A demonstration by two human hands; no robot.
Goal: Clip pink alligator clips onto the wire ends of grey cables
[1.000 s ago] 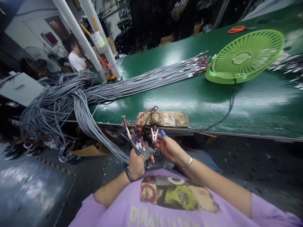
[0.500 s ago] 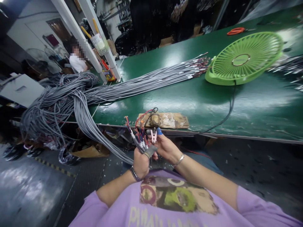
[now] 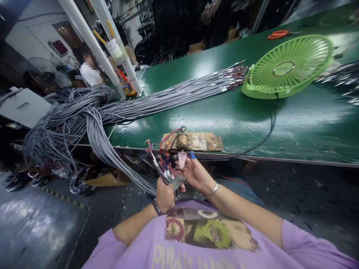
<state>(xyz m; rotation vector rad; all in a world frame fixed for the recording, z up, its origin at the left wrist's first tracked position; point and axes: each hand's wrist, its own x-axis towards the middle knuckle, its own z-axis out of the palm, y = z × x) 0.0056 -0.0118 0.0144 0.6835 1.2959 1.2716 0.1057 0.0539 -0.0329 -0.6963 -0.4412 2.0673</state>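
Observation:
My left hand (image 3: 165,196) is closed around a bundle of grey cables (image 3: 131,180) near their ends. Past its fingers fan stripped, multicoloured wire ends (image 3: 166,164) with white sleeves, and a grey wrap (image 3: 177,182) lies over the thumb side. My right hand (image 3: 198,173), with a blue cover on its thumb tip, holds a small pale pink clip (image 3: 181,160) at the fingers beside the wire ends. The clip is blurred, and its exact grip is partly hidden. Behind it, a wooden block (image 3: 200,141) sits at the bench edge with red and black leads (image 3: 171,135).
A green fan (image 3: 288,69) stands on the green bench (image 3: 224,112), its cord (image 3: 270,132) running to the front edge. More grey cables (image 3: 168,91) lie along the bench and heap up at left. Orange-handled scissors (image 3: 278,34) rest at the back. A person (image 3: 91,74) is beyond the posts.
The pale pink clip has turned in my right hand and now looks wider, without the two separate legs seen before. My right thumb has shifted slightly right, away from it. The left hand keeps its hold.

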